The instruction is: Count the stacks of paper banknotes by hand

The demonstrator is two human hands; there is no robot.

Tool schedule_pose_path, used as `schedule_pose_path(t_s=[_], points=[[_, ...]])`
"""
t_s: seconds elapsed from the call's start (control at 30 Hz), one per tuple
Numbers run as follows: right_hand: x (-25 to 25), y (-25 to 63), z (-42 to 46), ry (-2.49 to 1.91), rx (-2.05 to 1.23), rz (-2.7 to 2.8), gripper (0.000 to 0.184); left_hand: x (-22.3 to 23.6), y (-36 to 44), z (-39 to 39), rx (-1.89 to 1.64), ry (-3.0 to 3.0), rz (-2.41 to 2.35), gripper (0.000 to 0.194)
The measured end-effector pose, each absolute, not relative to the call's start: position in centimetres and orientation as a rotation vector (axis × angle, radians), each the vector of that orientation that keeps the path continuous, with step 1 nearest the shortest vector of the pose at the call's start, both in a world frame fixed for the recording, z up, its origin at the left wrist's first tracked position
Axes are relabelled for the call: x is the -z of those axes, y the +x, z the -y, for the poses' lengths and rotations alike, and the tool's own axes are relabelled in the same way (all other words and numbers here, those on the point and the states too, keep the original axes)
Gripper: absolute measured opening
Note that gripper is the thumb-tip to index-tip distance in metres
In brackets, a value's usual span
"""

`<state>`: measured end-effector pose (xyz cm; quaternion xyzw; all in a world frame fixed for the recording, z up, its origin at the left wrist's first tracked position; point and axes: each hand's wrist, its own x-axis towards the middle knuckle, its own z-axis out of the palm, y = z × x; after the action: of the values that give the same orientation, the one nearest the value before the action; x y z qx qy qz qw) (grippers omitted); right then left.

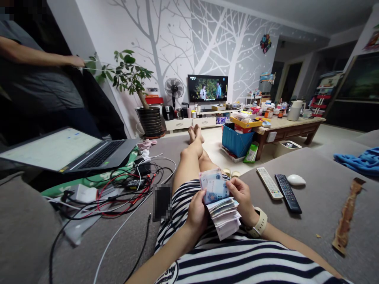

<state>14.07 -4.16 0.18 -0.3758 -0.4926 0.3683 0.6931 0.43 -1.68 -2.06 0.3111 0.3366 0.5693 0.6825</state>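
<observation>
Over my lap I hold a bundle of banknotes point(224, 216), its lower part fanned out in layers toward my body. Bluish notes point(217, 192) stand up at the top of the bundle, and a pinkish one shows behind them. My left hand point(197, 209) grips the bundle from the left, with its thumb on the front of the notes. On the other side, my right hand point(241, 195) pinches the right edge of a blue note between thumb and fingers. A pale watch point(260, 223) is on my right wrist.
Right of me on the grey sofa lie a white remote point(269, 183), a black remote point(288, 193), a white mouse point(296, 180) and a brown strip point(349, 217). Tangled cables point(133, 185) and a laptop point(100, 154) are left. A person point(41, 75) stands beyond the laptop.
</observation>
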Motion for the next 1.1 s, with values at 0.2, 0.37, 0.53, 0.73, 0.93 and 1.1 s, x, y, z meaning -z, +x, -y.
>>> schedule_pose_path(t_s=[0.2,0.37,0.53,0.73,0.93,1.1], points=[[-0.36,14.07,4.3,-0.85,-0.782,1.11,0.043,2.07,0.35,1.77,-1.277,0.725,-0.764,0.029],[-0.51,14.12,4.49,-0.841,-0.786,1.134,0.042,1.9,0.29,1.84,-1.293,0.746,-0.797,0.022],[-0.62,14.13,4.67,-0.833,-0.793,1.139,0.041,1.98,0.31,1.85,-1.285,0.755,-0.751,0.02],[-0.64,14.16,4.7,-0.835,-0.794,1.15,0.042,2.02,0.29,1.78,-1.285,0.803,-0.782,0.026],[-0.52,14.17,4.59,-0.823,-0.795,1.148,0.042,1.83,0.15,1.86,-1.29,0.799,-0.827,0.026],[-0.49,14.17,4.64,-0.803,-0.807,1.15,0.043,1.5,0.39,2.02,-1.278,0.758,-0.774,0.017]])
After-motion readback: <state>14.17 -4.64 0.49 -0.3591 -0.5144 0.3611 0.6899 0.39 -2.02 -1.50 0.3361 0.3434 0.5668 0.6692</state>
